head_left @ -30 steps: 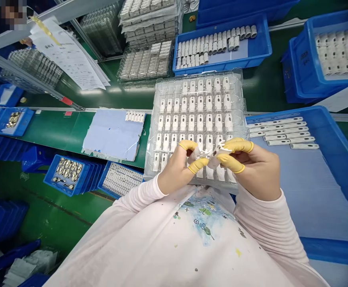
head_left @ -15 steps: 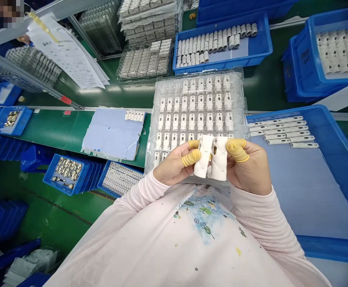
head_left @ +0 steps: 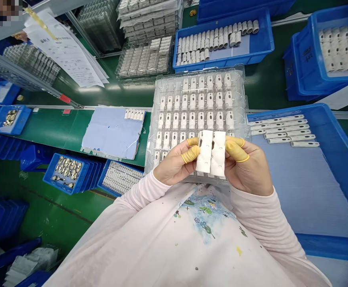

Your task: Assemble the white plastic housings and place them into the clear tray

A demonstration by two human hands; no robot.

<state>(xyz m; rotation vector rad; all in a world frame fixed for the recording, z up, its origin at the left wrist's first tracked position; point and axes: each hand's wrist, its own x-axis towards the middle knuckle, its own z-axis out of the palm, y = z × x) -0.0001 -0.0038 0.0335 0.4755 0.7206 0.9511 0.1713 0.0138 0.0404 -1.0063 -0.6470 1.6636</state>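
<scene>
My left hand (head_left: pixel 180 158), in yellow finger cots, pinches a white hollow casing (head_left: pixel 204 152) with a dark oval hole near its upper left edge. A second white casing (head_left: pixel 218 154) of the same kind is pinched by my right hand (head_left: pixel 247 163), which also has yellow finger cots on. The two casings stand side by side, nearly upright, their long edges close together. Beneath and beyond them lies a clear plastic tray (head_left: pixel 167 84) holding rows of similar white casings. My hands and the held casings cover part of the tray's near rows.
On the right a large blue bin (head_left: pixel 345 179) holds several white casings at its far end. A blue tray (head_left: pixel 221 63) of casings stands behind. To the left are a blue pad (head_left: pixel 111 133) with a few casings and a blue tray (head_left: pixel 63 173) of shiny metal parts.
The two casings have come closer together and risen slightly, and they have turned so that less of the right one's hole shows. Both hands keep their hold.
</scene>
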